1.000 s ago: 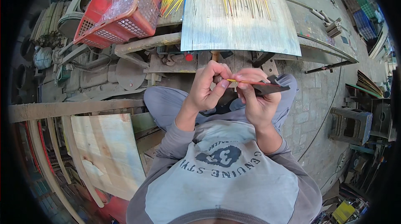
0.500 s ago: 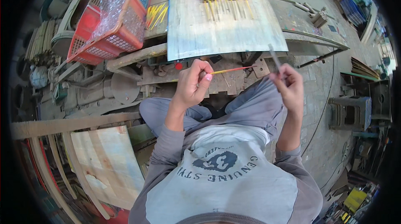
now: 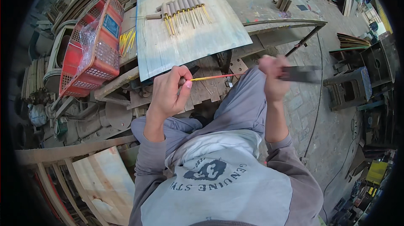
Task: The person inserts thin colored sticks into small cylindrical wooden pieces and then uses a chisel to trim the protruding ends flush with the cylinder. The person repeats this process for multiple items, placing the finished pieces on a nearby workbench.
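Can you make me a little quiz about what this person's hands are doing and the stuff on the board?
1. True or false: the left hand pinches a thin yellow-and-red stick.
2. What does the right hand grip? A) a cup B) a dark flat tool C) a rope
3. Fill in: the row of finished sticks lies on a pale ___, right of the red basket.

Key: 1 true. 2 B. 3 board.
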{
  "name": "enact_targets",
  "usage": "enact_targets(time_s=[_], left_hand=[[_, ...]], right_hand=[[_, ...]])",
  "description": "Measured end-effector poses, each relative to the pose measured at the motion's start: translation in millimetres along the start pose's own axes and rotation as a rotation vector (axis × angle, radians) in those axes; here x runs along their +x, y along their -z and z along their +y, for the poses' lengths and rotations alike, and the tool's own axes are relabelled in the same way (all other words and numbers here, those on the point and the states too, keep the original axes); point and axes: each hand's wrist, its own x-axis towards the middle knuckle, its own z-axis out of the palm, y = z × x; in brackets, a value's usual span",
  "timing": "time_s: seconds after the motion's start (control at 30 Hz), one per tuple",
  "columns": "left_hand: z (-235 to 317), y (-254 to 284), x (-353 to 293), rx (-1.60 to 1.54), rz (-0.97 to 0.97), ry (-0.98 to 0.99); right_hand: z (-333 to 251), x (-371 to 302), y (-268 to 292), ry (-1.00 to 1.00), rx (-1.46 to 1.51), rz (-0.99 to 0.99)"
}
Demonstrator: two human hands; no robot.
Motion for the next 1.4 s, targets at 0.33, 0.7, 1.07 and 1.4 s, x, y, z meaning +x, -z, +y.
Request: enact_targets(time_s=[0.33,0.7,1.07,1.4], left_hand=[[36,-19,14,0.045,-0.015,-0.095],[62,-39,8,0.016,0.047,-0.098],[53,-62,4,-0.091,0.132,-0.08],[27,-75,15,-0.134,0.196,-0.046]], right_hand=[[-11,18,32,-0.149,0.569,-0.009],[-13,11,46,0.133,0.281,-0.126],[-17,31,64,0.176,0.083,-0.16],[-13,57,51,-0.036,-0.124,0.038]])
